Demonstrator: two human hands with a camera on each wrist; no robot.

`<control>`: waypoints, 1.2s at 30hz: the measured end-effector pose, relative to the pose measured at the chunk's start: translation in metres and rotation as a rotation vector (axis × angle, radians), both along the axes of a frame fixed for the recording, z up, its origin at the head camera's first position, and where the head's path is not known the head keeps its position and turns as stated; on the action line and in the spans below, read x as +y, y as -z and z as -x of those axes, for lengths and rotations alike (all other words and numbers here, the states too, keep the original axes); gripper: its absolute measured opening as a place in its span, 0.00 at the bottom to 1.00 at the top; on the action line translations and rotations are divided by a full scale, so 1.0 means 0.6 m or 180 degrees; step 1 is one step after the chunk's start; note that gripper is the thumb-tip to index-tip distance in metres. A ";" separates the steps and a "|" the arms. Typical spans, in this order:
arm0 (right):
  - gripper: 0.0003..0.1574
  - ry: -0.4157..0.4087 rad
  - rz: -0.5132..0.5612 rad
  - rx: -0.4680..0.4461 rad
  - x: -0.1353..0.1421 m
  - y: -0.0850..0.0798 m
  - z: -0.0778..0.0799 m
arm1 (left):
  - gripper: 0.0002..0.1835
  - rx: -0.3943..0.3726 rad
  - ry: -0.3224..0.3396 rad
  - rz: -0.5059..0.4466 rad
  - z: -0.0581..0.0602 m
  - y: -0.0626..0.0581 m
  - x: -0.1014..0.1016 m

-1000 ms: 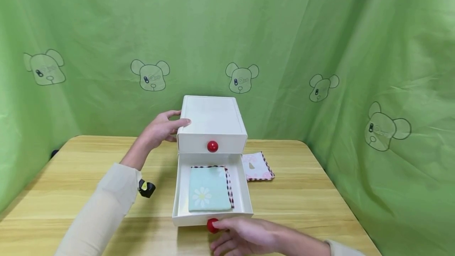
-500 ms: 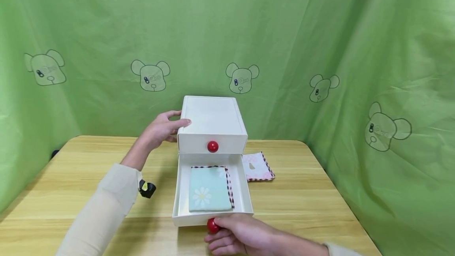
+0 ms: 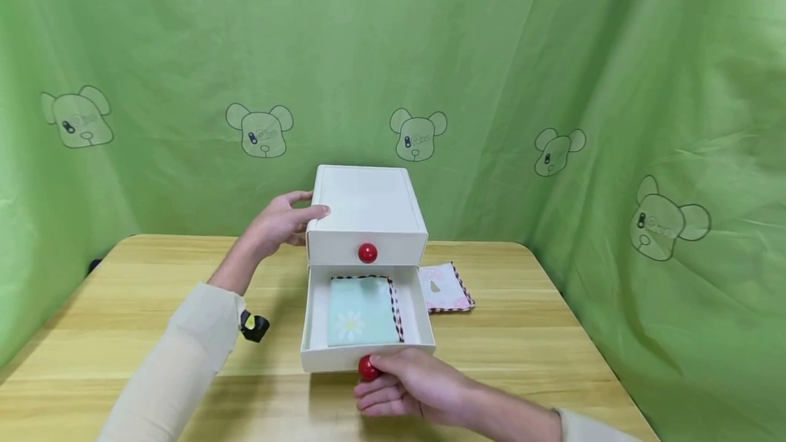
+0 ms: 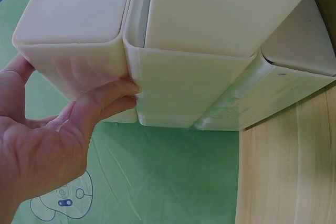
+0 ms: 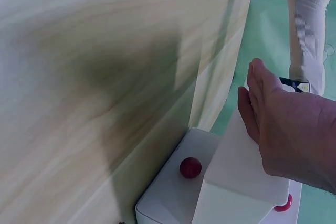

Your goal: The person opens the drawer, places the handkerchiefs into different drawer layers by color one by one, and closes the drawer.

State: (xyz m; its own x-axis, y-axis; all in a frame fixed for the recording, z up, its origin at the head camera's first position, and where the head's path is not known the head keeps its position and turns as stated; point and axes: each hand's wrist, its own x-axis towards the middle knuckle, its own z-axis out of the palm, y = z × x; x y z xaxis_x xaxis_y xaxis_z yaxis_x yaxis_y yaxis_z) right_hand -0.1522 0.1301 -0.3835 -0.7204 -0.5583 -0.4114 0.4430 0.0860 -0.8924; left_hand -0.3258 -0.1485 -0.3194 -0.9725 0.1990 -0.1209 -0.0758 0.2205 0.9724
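Note:
A small white drawer unit (image 3: 365, 200) stands on the wooden table, one drawer (image 3: 334, 360) pulled out towards me. In that drawer lies a folded light-blue cloth (image 3: 362, 309) with a white daisy and a checked edge. My right hand (image 3: 411, 384) holds the drawer's red knob (image 3: 366, 368), thumb against it and the other fingers stretched out below. My left hand (image 3: 276, 224) grips the unit's upper left side, thumb on top; the left wrist view shows fingers (image 4: 118, 90) touching its wall. The right wrist view shows a lower red knob (image 5: 190, 168) under the open drawer.
A pink-and-white cloth (image 3: 448, 288) with a checked edge lies on the table (image 3: 522, 360), right of the unit. A red knob (image 3: 367, 252) sits on the upper drawer's front. Green curtain (image 3: 491, 53) with bear drawings hangs behind and at both sides.
The open drawer has slid a little inward, away from me, and the light-blue cloth has moved back with it. My right hand has followed on the knob. The left hand keeps its place.

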 end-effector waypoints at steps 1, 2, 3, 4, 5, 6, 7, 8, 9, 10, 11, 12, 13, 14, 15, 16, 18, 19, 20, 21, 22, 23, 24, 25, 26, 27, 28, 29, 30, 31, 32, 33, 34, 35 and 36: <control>0.27 0.0005 0.0002 0.0010 -0.001 -0.001 0.003 | 0.47 0.0004 0.0003 0.0005 0.000 0.000 0.000; 0.27 0.0011 -0.0003 0.0023 -0.002 -0.002 0.007 | 0.47 0.0006 0.0005 0.0007 0.000 0.000 0.000; 0.27 0.0017 -0.0002 0.0037 -0.003 -0.003 0.010 | 0.47 0.0004 0.0005 0.0006 0.000 0.000 0.000; 0.27 0.0030 0.0009 0.0043 -0.004 -0.004 0.014 | 0.47 -0.0003 -0.0006 -0.0001 0.000 0.000 0.000; 0.28 0.0038 0.0019 0.0055 -0.005 -0.005 0.018 | 0.47 0.0000 0.0001 0.0011 0.000 -0.001 0.000; 0.28 0.0051 0.0040 0.0063 -0.005 -0.005 0.022 | 0.47 -0.0005 0.0000 0.0015 0.000 0.000 0.000; 0.27 0.0065 0.0062 0.0075 -0.007 -0.006 0.026 | 0.47 -0.0004 0.0005 0.0027 0.000 -0.001 0.000; 0.27 0.0080 0.0083 0.0090 -0.008 -0.007 0.029 | 0.47 -0.0004 0.0009 0.0034 0.000 -0.001 0.000; 0.26 0.0095 0.0107 0.0104 -0.009 -0.007 0.033 | 0.47 -0.0003 0.0014 0.0045 0.000 -0.001 0.000; 0.26 0.0108 0.0132 0.0115 -0.010 -0.007 0.037 | 0.47 -0.0002 0.0019 0.0055 0.000 -0.001 0.000; 0.26 0.0120 0.0152 0.0129 -0.011 -0.007 0.040 | 0.47 0.0000 0.0023 0.0066 0.000 -0.001 0.000; 0.26 0.0139 0.0165 0.0135 -0.011 -0.007 0.043 | 0.48 -0.0002 0.0020 0.0070 0.000 -0.001 0.000; 0.26 0.0153 0.0170 0.0142 -0.012 -0.007 0.047 | 0.48 -0.0003 0.0015 0.0073 0.000 0.000 0.000; 0.26 0.0170 0.0176 0.0143 -0.013 -0.006 0.050 | 0.48 -0.0003 0.0014 0.0076 0.001 0.000 0.000; 0.26 0.0185 0.0185 0.0136 -0.014 -0.006 0.054 | 0.47 -0.0005 0.0005 0.0076 0.001 0.001 0.000; 0.27 0.0185 0.0194 0.0133 -0.014 -0.006 0.057 | 0.47 -0.0003 0.0001 0.0080 0.002 0.001 -0.001; 0.27 0.0211 0.0209 0.0127 -0.016 -0.005 0.066 | 0.47 0.0003 -0.0004 0.0085 0.002 0.001 -0.002; 0.28 0.0216 0.0216 0.0133 -0.017 -0.005 0.070 | 0.47 0.0003 -0.0007 0.0085 0.002 0.001 -0.002; 0.28 0.0225 0.0224 0.0136 -0.018 -0.004 0.074 | 0.47 0.0007 -0.0008 0.0090 0.002 0.001 -0.002; 0.28 0.0231 0.0230 0.0139 -0.018 -0.004 0.079 | 0.47 0.0011 -0.0006 0.0095 0.003 0.001 -0.003; 0.28 0.0236 0.0234 0.0149 -0.019 -0.003 0.083 | 0.47 0.0018 0.0005 0.0105 0.002 0.001 -0.003; 0.27 0.0256 0.0236 0.0155 -0.019 -0.003 0.087 | 0.48 0.0018 0.0009 0.0105 0.002 0.000 -0.003; 0.27 0.0264 0.0230 0.0168 -0.020 -0.002 0.091 | 0.48 0.0017 0.0015 0.0106 0.002 0.000 -0.003; 0.27 0.0273 0.0228 0.0173 -0.020 -0.002 0.095 | 0.48 0.0017 0.0018 0.0111 0.002 0.000 -0.002; 0.27 0.0290 0.0225 0.0178 -0.021 -0.002 0.099 | 0.48 0.0018 0.0023 0.0110 0.002 0.000 -0.002; 0.27 0.0300 0.0218 0.0186 -0.022 -0.001 0.103 | 0.48 0.0015 0.0026 0.0103 0.003 0.000 -0.002; 0.27 0.0309 0.0210 0.0193 -0.023 -0.001 0.107 | 0.48 0.0011 0.0024 0.0096 0.003 0.000 -0.002; 0.27 0.0327 0.0205 0.0199 -0.023 -0.001 0.110 | 0.48 0.0008 0.0020 0.0087 0.003 0.000 -0.002; 0.27 0.0342 0.0204 0.0200 -0.024 -0.001 0.115 | 0.48 0.0013 0.0020 0.0092 0.003 0.000 -0.002; 0.27 0.0356 0.0206 0.0203 -0.026 0.000 0.119 | 0.48 0.0012 0.0016 0.0090 0.003 0.000 -0.002; 0.26 0.0371 0.0209 0.0202 -0.027 0.001 0.123 | 0.47 0.0012 0.0012 0.0086 0.003 0.001 -0.002; 0.27 0.0376 0.0210 0.0208 -0.028 0.002 0.128 | 0.47 0.0014 0.0010 0.0083 0.004 0.001 -0.003; 0.27 0.0395 0.0212 0.0207 -0.029 0.003 0.132 | 0.47 0.0011 0.0010 0.0079 0.004 0.001 -0.003; 0.27 0.0412 0.0218 0.0204 -0.030 0.004 0.137 | 0.47 0.0010 0.0013 0.0073 0.004 0.002 -0.003; 0.27 0.0426 0.0220 0.0204 -0.031 0.005 0.141 | 0.48 0.0008 0.0017 0.0070 0.004 0.002 -0.003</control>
